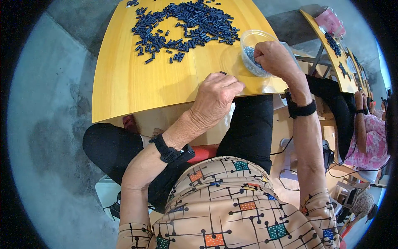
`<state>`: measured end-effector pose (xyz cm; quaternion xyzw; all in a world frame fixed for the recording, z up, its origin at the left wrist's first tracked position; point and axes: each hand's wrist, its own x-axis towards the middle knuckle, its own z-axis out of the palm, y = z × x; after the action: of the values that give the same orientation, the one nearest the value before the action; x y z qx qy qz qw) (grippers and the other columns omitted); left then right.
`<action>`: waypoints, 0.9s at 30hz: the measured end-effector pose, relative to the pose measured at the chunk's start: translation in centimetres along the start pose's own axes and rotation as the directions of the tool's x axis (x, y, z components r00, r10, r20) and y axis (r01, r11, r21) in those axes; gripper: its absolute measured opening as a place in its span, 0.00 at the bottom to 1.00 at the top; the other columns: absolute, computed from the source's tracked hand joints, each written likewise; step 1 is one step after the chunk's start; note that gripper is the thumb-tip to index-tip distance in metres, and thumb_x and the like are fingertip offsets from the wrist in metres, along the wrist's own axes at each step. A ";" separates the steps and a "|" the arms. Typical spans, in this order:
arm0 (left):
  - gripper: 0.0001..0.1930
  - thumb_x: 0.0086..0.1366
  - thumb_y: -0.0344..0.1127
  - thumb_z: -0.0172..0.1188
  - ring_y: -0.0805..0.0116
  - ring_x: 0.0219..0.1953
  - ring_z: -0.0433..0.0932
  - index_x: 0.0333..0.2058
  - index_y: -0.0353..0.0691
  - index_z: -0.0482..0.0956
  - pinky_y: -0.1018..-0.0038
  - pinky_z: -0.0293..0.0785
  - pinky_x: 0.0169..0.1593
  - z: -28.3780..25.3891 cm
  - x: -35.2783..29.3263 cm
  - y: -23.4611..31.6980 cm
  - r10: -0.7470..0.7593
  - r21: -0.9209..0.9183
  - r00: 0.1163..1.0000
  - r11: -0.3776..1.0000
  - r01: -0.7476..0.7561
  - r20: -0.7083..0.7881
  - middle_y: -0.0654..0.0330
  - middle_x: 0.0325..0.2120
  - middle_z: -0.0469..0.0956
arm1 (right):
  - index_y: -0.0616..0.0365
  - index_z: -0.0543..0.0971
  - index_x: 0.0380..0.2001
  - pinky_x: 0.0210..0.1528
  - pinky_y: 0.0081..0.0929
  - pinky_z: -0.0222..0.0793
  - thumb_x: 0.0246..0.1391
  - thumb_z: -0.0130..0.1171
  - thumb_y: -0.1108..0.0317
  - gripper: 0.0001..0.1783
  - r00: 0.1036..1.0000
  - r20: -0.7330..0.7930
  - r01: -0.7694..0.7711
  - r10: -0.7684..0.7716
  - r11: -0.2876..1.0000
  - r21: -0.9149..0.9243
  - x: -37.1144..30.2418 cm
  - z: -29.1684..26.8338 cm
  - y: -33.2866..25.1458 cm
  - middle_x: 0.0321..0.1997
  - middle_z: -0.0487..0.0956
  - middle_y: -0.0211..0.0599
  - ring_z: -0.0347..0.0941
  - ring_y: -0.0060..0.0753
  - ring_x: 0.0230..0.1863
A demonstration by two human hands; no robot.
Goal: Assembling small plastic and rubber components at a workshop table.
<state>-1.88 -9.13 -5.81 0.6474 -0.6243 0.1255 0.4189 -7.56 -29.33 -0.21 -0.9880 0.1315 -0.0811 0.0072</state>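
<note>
The tabletop (132, 85) is yellow, its near edge just above the person's thighs. Off to the right stands a second tabletop (347, 86), with a co-worker in a pink top (367, 143) seated near it.

Toward the far side of the first tabletop lies the pile (199, 23): many short black parts, spread left to right, with bare patches in its left half. The parts point every way. To its right, near the right edge, sits the clear bowl (259, 36).

The right hand (274, 57) reaches over the bowl's rim, fingers curled down inside; the tips are hidden, so I cannot tell whether that grip is together or apart, or on anything. The left hand (217, 94) is at the near edge, fingers curled, with the bowl up and to its right. Each wrist wears a black strap (304, 110).

A black piece (223, 73) shows just beyond the left knuckles, its visible end lying roughly left to right. It may be clamped in the left grip, but the hand hides the contact, so I cannot tell.

Smallest are the blue-grey beads (250, 52) in the bowl. The key relation, I judge, is black piece to beads: they lie to its right and slightly farther off, right hand nearer the beads, left hand nearer the piece.
</note>
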 end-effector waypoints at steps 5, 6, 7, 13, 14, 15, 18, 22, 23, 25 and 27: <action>0.10 0.45 0.22 0.55 0.58 0.33 0.75 0.30 0.38 0.77 0.68 0.71 0.38 0.1 0.0 -0.1 -0.068 0.019 0.998 0.998 0.068 -0.019 0.56 0.27 0.77 | 0.62 0.77 0.21 0.28 0.33 0.68 0.38 0.53 0.73 0.05 0.995 -0.093 0.032 -0.024 0.996 0.083 -0.5 -0.4 0.7 0.21 0.76 0.46 0.74 0.43 0.24; 0.10 0.45 0.22 0.55 0.58 0.33 0.75 0.30 0.38 0.77 0.68 0.71 0.38 0.0 -0.1 -0.2 -0.067 0.021 0.998 0.998 0.067 -0.019 0.56 0.27 0.77 | 0.62 0.76 0.21 0.26 0.32 0.68 0.38 0.54 0.73 0.05 0.992 -0.124 0.041 -0.021 0.986 0.162 -0.5 -0.4 0.7 0.20 0.76 0.46 0.74 0.41 0.22; 0.10 0.45 0.22 0.55 0.58 0.33 0.75 0.29 0.38 0.77 0.68 0.72 0.37 0.0 -0.1 -0.3 -0.075 0.034 0.996 0.996 0.077 -0.037 0.56 0.27 0.77 | 0.62 0.76 0.21 0.26 0.32 0.68 0.38 0.54 0.73 0.05 0.992 -0.126 0.042 -0.021 0.986 0.162 -0.5 -0.6 0.7 0.20 0.76 0.46 0.74 0.41 0.22; 0.09 0.46 0.22 0.55 0.58 0.32 0.76 0.28 0.37 0.78 0.69 0.72 0.36 -0.8 0.0 -0.4 -0.099 0.042 0.993 0.994 0.102 -0.070 0.55 0.27 0.77 | 0.62 0.77 0.24 0.23 0.22 0.68 0.43 0.56 0.72 0.05 0.968 -0.027 -0.181 0.250 0.768 0.614 -2.2 -3.7 0.2 0.22 0.78 0.40 0.74 0.26 0.21; 0.08 0.46 0.21 0.56 0.58 0.31 0.77 0.28 0.37 0.78 0.69 0.72 0.36 -1.0 -0.1 -0.5 -0.093 0.055 0.992 0.994 0.097 -0.086 0.55 0.27 0.77 | 0.62 0.77 0.26 0.22 0.17 0.67 0.45 0.56 0.72 0.05 0.970 0.005 -0.151 0.244 0.584 0.798 -2.6 -3.5 -0.1 0.23 0.78 0.37 0.73 0.21 0.21; 0.08 0.46 0.21 0.56 0.58 0.31 0.77 0.28 0.37 0.78 0.69 0.72 0.36 -1.2 -0.1 -0.3 -0.079 0.041 0.992 0.996 0.084 -0.095 0.55 0.27 0.77 | 0.62 0.77 0.27 0.21 0.13 0.65 0.47 0.55 0.73 0.04 0.972 0.029 -0.115 0.232 0.365 0.924 -3.0 -3.5 -0.1 0.24 0.78 0.34 0.72 0.17 0.22; 0.07 0.47 0.21 0.58 0.61 0.29 0.77 0.29 0.35 0.78 0.75 0.72 0.34 -1.8 -0.3 -0.3 -0.184 -0.035 0.975 0.983 0.181 -0.123 0.55 0.26 0.77 | 0.62 0.76 0.30 0.21 0.09 0.65 0.50 0.53 0.74 0.04 0.969 0.076 -0.113 0.234 0.146 0.983 -3.5 -3.3 -0.4 0.28 0.79 0.36 0.72 0.16 0.21; 0.07 0.50 0.21 0.58 0.69 0.29 0.77 0.30 0.34 0.78 0.77 0.72 0.33 -2.4 0.0 -0.1 -0.321 -0.230 0.941 0.929 0.291 -0.106 0.57 0.26 0.78 | 0.61 0.76 0.31 0.21 0.08 0.65 0.51 0.53 0.74 0.05 0.973 0.073 -0.064 0.218 -0.046 0.997 -4.2 -3.5 -0.6 0.29 0.79 0.37 0.72 0.15 0.22; 0.07 0.51 0.21 0.58 0.72 0.30 0.77 0.31 0.34 0.79 0.79 0.72 0.33 -2.7 0.3 0.1 -0.391 -0.338 0.917 0.876 0.345 -0.078 0.59 0.27 0.78 | 0.61 0.76 0.31 0.21 0.08 0.65 0.51 0.53 0.74 0.05 0.973 0.073 -0.064 0.220 -0.047 0.997 -4.4 -3.5 -0.8 0.29 0.79 0.37 0.72 0.15 0.22; 0.07 0.52 0.22 0.58 0.75 0.30 0.76 0.32 0.34 0.79 0.80 0.72 0.34 -3.2 0.5 0.2 -0.462 -0.436 0.886 0.806 0.400 -0.042 0.60 0.27 0.78 | 0.60 0.75 0.31 0.21 0.08 0.64 0.52 0.53 0.73 0.05 0.983 0.080 -0.053 0.167 -0.160 0.986 -4.8 -3.6 -1.3 0.29 0.79 0.37 0.71 0.15 0.22; 0.08 0.54 0.23 0.59 0.77 0.32 0.76 0.34 0.33 0.78 0.81 0.73 0.36 -3.5 0.6 0.4 -0.546 -0.597 0.838 0.675 0.433 -0.010 0.62 0.30 0.78 | 0.60 0.75 0.32 0.21 0.08 0.63 0.52 0.53 0.72 0.05 0.986 0.089 -0.060 0.143 -0.194 0.979 -5.3 -3.8 -1.9 0.30 0.78 0.37 0.71 0.15 0.22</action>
<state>-0.88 -7.06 -3.14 0.6197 -0.3926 -0.1248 0.6680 -12.73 -26.05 2.77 -0.6082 0.1003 -0.1786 0.7669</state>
